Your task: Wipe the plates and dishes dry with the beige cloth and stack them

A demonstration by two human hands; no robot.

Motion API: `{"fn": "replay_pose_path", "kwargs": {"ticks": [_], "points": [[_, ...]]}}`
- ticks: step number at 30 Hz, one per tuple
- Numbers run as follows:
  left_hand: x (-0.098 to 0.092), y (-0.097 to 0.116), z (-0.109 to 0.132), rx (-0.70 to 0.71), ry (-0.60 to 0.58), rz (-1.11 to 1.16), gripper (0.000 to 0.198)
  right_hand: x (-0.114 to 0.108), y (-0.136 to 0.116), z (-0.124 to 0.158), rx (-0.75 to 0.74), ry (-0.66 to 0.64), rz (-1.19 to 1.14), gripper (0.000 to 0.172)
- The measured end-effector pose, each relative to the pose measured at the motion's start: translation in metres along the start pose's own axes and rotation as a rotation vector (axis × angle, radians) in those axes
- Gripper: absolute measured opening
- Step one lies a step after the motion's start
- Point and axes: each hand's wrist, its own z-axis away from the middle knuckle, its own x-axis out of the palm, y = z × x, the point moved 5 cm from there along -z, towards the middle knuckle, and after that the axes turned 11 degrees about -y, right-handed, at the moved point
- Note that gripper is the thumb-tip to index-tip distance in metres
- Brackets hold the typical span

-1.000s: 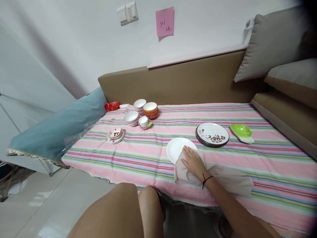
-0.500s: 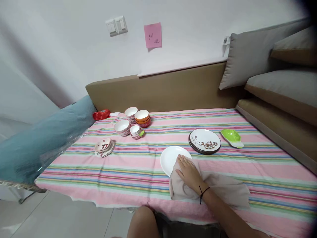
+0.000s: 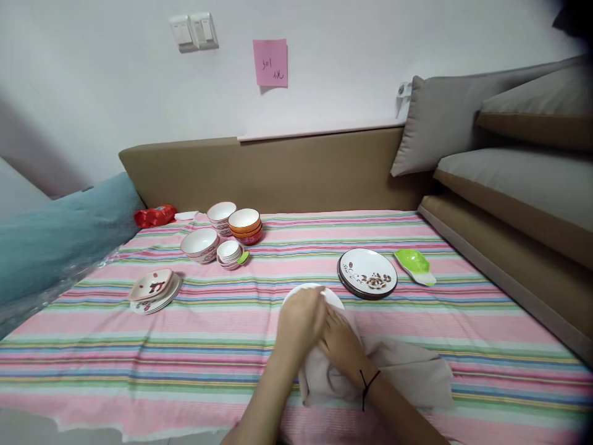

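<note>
Hands together on a plate [image 3: 333, 299].
The left hand [image 3: 301, 322] covers it, grip unclear; the right hand [image 3: 343, 343] lies flat on the cloth [image 3: 410, 378]. A stack [image 3: 367, 273] sits at two o'clock.

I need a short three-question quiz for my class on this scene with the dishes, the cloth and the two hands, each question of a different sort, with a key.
1. Multiple choice: what lies just to the right of the stack of patterned plates? A) a green dish B) a drinking glass C) a fork
2. True or false: the right hand rests on the beige cloth.
3. Fill in: the left hand lies over part of a plain ____ plate.

Key: 1 A; 2 true; 3 white.
</note>
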Motion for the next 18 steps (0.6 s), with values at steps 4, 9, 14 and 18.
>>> {"fn": "replay_pose_path", "kwargs": {"ticks": [4, 9, 14, 18], "points": [[0.017, -0.072, -0.011, -0.370, -0.043, 0.001, 0.024, -0.004, -0.001, -0.002, 0.055, -0.146, -0.021, 0.058], [0.027, -0.090, -0.014, -0.425, -0.006, -0.016, 0.029, -0.007, -0.001, -0.002, 0.070, -0.195, -0.014, 0.058], [0.035, -0.059, -0.018, -0.252, -0.092, -0.018, 0.029, 0.000, 0.003, 0.001, 0.010, -0.137, 0.043, 0.058], [0.041, -0.048, -0.009, -0.181, -0.187, -0.020, 0.025, 0.006, 0.006, 0.004, -0.024, -0.053, 0.092, 0.056]]}}
